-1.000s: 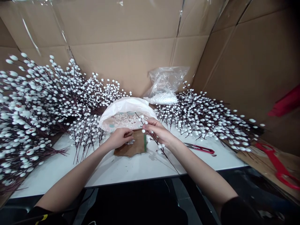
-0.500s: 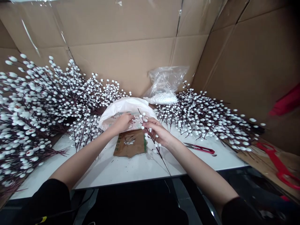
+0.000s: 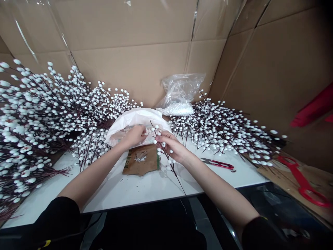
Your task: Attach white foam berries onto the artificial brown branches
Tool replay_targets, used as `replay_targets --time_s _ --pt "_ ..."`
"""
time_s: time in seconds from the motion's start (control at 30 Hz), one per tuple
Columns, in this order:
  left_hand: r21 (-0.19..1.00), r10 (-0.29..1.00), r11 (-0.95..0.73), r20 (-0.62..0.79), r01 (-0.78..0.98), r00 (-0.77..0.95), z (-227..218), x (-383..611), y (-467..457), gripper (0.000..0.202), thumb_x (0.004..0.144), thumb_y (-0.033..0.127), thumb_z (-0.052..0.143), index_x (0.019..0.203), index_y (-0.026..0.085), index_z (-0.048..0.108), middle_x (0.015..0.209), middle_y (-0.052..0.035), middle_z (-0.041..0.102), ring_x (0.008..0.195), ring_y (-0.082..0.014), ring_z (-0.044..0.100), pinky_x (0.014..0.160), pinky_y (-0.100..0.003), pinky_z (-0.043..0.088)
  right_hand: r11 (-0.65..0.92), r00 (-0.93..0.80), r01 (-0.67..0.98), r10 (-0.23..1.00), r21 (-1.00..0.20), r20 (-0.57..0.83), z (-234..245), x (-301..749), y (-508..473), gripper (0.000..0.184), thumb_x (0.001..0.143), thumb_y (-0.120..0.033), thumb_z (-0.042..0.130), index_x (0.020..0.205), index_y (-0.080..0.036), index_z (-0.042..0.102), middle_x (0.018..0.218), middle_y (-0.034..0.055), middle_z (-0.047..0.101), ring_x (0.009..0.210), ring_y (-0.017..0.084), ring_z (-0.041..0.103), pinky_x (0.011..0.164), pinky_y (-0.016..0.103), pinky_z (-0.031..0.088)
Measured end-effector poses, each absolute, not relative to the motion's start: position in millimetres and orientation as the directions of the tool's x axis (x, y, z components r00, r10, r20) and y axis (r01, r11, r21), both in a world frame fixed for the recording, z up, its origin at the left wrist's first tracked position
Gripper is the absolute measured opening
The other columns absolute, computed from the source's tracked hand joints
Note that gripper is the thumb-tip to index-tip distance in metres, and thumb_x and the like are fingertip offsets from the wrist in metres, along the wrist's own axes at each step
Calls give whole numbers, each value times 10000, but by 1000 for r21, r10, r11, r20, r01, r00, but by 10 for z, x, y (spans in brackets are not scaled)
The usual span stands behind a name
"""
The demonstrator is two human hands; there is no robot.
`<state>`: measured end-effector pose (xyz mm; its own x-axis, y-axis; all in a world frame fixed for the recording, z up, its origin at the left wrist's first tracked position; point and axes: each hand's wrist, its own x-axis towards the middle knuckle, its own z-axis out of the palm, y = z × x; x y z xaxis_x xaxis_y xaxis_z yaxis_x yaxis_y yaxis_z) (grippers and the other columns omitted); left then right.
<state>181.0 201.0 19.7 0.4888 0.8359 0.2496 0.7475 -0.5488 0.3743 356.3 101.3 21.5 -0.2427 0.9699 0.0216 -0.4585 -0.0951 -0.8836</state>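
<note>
My right hand [image 3: 172,146] is closed around a thin dark twig [image 3: 163,150] studded with white foam beads, holding it upright over the white table [image 3: 145,189]. My left hand [image 3: 134,135] reaches into the mouth of a white plastic bag [image 3: 135,118] full of loose white beads, fingers curled among them; what they hold is hidden. A brown card [image 3: 142,159] with a smear of glue lies just below both hands.
Piles of beaded twigs fill the left [image 3: 39,114] and right [image 3: 221,130] of the table. A clear bag of beads [image 3: 179,95] leans on the cardboard wall behind. Red snips [image 3: 217,164] lie right of my hand. A red tool [image 3: 301,180] rests on cardboard at far right.
My left hand has moved from the brown card up into the white bag of beads. My right hand keeps hold of the twig, shifted slightly left.
</note>
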Motion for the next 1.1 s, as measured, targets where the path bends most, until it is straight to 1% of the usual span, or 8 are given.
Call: replay_targets --time_s 0.13,0.27,0.47,0.57,0.7,0.77,0.93,1.1 --pt "410 818 -575 314 708 483 271 1767 1787 97 711 212 570 790 156 567 720 -29 623 671 -171 576 619 -268 421 -104 -235 -445 972 -889 4 220 3561 1005 165 579 -232 769 640 -181 624 579 -49 573 495 78 485 471 211 351" --pt "667 800 -582 369 465 472 277 1666 1480 167 760 272 599 878 163 554 798 -22 624 704 -148 593 630 -254 461 -85 -252 -437 967 -896 32 203 3545 990 147 597 -220 762 639 -182 627 571 -50 564 494 73 474 470 210 334" --pt "915 875 -359 262 182 408 224 1619 1152 243 755 343 665 889 161 575 890 -43 643 720 -142 630 661 -274 517 -95 -287 -348 958 -933 10 189 3516 976 131 626 -252 730 631 -171 626 516 -47 530 456 74 445 429 208 290" --pt "943 906 -322 282 82 314 188 1654 1082 274 714 334 711 873 163 567 985 -61 651 796 -167 659 706 -300 542 -101 -278 -307 961 -946 -12 190 3503 972 105 627 -243 704 635 -165 634 513 -41 535 438 73 430 401 204 262" --pt "948 921 -316 296 43 253 202 1680 1015 303 681 316 746 860 181 541 708 8 651 632 -155 667 592 -265 535 -118 -263 -270 964 -955 -45 182 3488 959 118 624 -253 699 612 -165 621 493 -45 527 418 67 409 383 200 208" --pt "948 915 -318 299 26 272 228 1681 988 280 681 310 747 829 178 550 651 20 639 569 -142 650 544 -250 521 -119 -283 -264 958 -957 -41 179 3478 946 124 627 -258 710 621 -166 627 496 -49 529 422 63 408 399 198 225" --pt "964 922 -266 262 -25 283 280 1685 949 270 669 305 752 848 159 612 680 7 655 635 -154 664 615 -288 563 -78 -342 -311 939 -947 35 180 3453 921 114 641 -253 715 706 -166 681 611 -26 611 511 77 480 478 201 315" --pt "971 925 -232 239 -59 297 315 1688 923 280 691 315 737 891 157 622 764 -5 659 645 -144 666 625 -283 573 -84 -322 -298 947 -951 17 175 3457 921 100 644 -248 708 671 -167 655 566 -41 564 466 66 425 445 202 267"
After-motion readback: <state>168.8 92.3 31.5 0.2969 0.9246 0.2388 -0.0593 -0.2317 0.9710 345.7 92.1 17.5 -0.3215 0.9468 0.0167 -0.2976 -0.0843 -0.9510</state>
